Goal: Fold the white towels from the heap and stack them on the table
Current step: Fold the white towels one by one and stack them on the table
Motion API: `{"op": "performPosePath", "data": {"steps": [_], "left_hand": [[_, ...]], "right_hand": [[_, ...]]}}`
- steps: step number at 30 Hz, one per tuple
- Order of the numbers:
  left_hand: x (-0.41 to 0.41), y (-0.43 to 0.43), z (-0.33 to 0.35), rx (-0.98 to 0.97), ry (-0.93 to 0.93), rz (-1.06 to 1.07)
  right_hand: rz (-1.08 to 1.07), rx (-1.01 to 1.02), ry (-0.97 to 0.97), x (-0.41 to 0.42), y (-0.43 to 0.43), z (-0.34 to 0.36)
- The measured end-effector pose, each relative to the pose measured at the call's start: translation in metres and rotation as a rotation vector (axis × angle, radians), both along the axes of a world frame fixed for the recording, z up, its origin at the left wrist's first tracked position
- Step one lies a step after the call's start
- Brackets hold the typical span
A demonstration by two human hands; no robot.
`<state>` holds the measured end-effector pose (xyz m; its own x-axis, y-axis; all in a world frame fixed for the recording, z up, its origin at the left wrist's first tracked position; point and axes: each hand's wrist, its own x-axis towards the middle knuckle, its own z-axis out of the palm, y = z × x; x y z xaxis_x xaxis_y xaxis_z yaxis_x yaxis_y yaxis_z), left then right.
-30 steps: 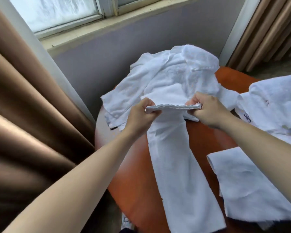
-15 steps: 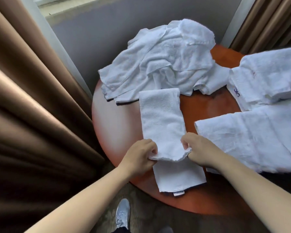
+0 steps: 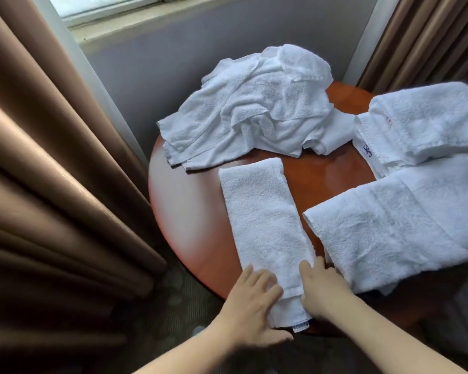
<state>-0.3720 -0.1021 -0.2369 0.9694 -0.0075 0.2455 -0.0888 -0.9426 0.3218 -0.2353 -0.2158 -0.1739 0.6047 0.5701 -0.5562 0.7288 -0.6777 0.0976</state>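
Observation:
A narrow white towel [image 3: 262, 222], folded in half lengthwise, lies along the round wooden table [image 3: 189, 211]. Its near end with a small label hangs at the table's front edge. My left hand [image 3: 251, 309] rests flat with straight fingers on the towel's near left side. My right hand [image 3: 322, 287] lies flat on its near right side. The heap of crumpled white towels [image 3: 257, 109] sits at the table's far side.
A wide folded towel [image 3: 389, 233] lies right of the narrow one. Folded towels [image 3: 422, 125] are stacked at the far right. Brown curtains [image 3: 46, 184] hang close on the left, more curtains at the back right, a windowsill behind.
Both hands brought the towel's pinched top edge down to the near end, laid it over the lower half, let go and now lie flat on it.

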Motion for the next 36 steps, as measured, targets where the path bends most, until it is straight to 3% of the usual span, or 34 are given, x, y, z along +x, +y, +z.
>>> {"op": "performPosePath", "data": {"steps": [3, 5, 12, 16, 21, 29, 36], "left_hand": [[-0.002, -0.014, -0.002, 0.214, 0.122, 0.087], [-0.003, -0.012, -0.005, 0.267, 0.106, 0.090], [-0.006, 0.055, -0.008, 0.111, -0.069, 0.134], [0.000, 0.077, 0.005, 0.167, 0.017, 0.159], [-0.005, 0.060, 0.014, 0.230, 0.124, 0.169], [-0.007, 0.057, 0.010, 0.210, -0.135, 0.152], [-0.013, 0.053, -0.005, 0.124, -0.200, 0.080]], "right_hand": [[0.016, 0.119, -0.052, -0.004, -0.004, -0.005], [0.016, 0.183, -0.056, -0.003, -0.005, -0.005], [-0.090, 0.487, 0.151, -0.005, 0.029, -0.014], [-0.053, 0.422, -0.056, -0.005, 0.060, -0.016], [0.136, 0.723, -0.190, -0.001, 0.064, -0.013], [0.230, 1.001, 0.066, -0.001, 0.027, -0.016], [0.196, 0.898, 0.224, 0.001, -0.008, -0.031]]}}
